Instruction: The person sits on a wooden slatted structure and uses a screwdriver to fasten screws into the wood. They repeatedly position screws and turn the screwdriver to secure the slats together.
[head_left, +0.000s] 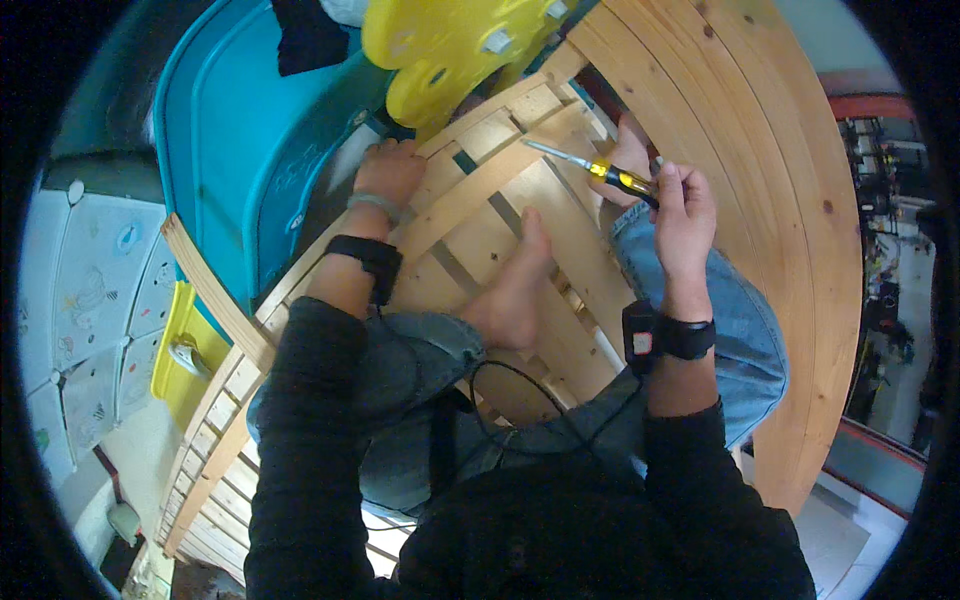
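Note:
A screwdriver (622, 180) with a yellow and black handle is held in my right hand (685, 215), at the handle's end, between thumb and fingers. Its metal shaft points left and away, over the wooden slats (470, 230). Over at the left, my left hand (392, 172) has its fingers bent over the wooden side rail (330, 240), close to a teal plastic slide (300, 160). What lies under those fingertips is hidden. Both wrists carry black straps, and a small black box (638, 335) sits at the right wrist.
I sit on the slatted frame, bare feet (515, 290) on the slats. Wide wooden boards (760, 200) rise at the right. Yellow plastic panels (440, 50) stand at the far side. A black cable (530, 375) loops across my lap. White patterned drawers (105, 290) stand left.

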